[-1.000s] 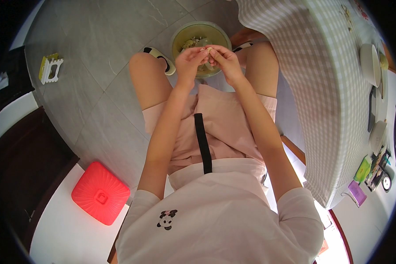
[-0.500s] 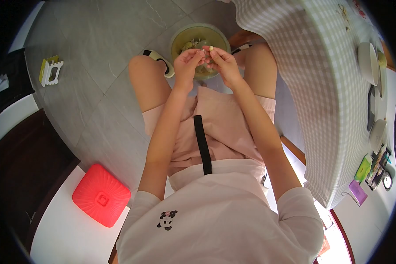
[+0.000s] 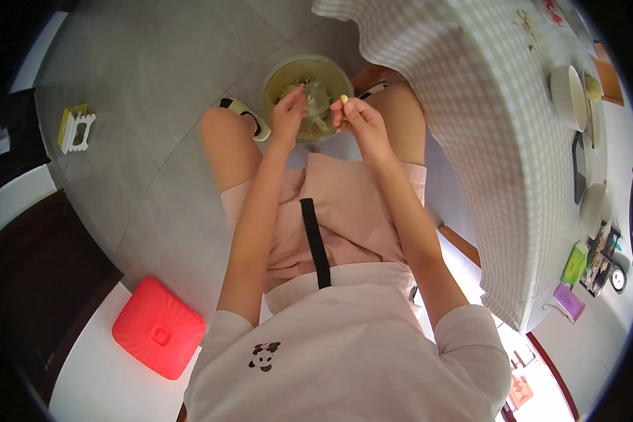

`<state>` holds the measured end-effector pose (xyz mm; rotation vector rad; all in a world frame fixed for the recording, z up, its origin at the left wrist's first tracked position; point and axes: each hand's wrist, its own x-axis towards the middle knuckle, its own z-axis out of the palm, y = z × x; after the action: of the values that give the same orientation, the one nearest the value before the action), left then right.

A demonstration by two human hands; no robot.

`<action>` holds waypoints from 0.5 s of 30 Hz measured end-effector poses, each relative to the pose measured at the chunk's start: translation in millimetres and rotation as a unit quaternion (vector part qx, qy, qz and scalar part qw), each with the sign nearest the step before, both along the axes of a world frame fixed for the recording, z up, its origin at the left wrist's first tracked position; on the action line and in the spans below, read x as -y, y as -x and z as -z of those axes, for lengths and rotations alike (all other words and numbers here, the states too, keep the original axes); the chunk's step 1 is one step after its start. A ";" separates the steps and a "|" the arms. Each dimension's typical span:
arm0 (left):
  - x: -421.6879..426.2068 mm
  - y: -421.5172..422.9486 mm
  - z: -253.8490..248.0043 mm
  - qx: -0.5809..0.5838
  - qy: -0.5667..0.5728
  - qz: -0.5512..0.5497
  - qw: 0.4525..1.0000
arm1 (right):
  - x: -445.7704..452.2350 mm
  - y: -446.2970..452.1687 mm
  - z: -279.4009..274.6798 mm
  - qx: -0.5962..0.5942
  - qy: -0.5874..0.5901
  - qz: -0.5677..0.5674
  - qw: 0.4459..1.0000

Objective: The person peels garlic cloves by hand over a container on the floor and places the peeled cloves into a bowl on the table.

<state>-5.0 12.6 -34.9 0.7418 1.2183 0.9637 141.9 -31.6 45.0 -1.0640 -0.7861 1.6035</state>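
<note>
My right hand (image 3: 364, 128) pinches a small pale yellow garlic clove (image 3: 344, 100) between thumb and fingertips, over the right side of a yellowish bin (image 3: 269, 82). My left hand (image 3: 289, 117) hangs above the bin's left side, apart from the clove. Its fingers are slightly blurred and look loosely apart; I make out nothing in them. Inside the bin lie pale scraps (image 3: 288, 88) and a clear plastic piece (image 3: 318, 98), partly hidden by my hands. The bin stands on the floor between my knees.
On my right is a table with a checked cloth (image 3: 485, 141), bearing a white bowl (image 3: 568, 98), a dark phone-like slab (image 3: 579, 169) and a green packet (image 3: 574, 264). A red lid-like square (image 3: 158, 328) lies on my left, and a small white-and-yellow stool (image 3: 77, 129) stands on the floor.
My hands were close together at the clove; my left hand has moved away to the left and slightly down. The clove stays in my right hand. The view has shifted slightly.
</note>
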 end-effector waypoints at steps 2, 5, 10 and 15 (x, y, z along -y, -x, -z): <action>-0.2 1.0 17.8 -0.028 -0.007 0.000 1.000 | 6.3 -4.8 -24.3 0.058 -0.040 0.017 0.997; -0.2 8.7 6.7 -0.030 0.017 0.027 0.999 | 20.3 -34.5 -103.0 0.127 -0.100 0.107 0.981; -2.4 10.0 -7.3 0.019 0.016 0.034 0.999 | 29.8 -133.5 -222.6 0.636 -0.261 0.328 0.648; -3.5 10.3 -10.5 0.002 -0.009 0.027 1.000 | 6.7 -234.1 -247.6 0.805 -0.126 0.310 0.491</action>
<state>-15.3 16.0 -24.5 0.7842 1.1817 0.9317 376.0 -38.3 292.5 -2.1503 -1.4022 -0.6179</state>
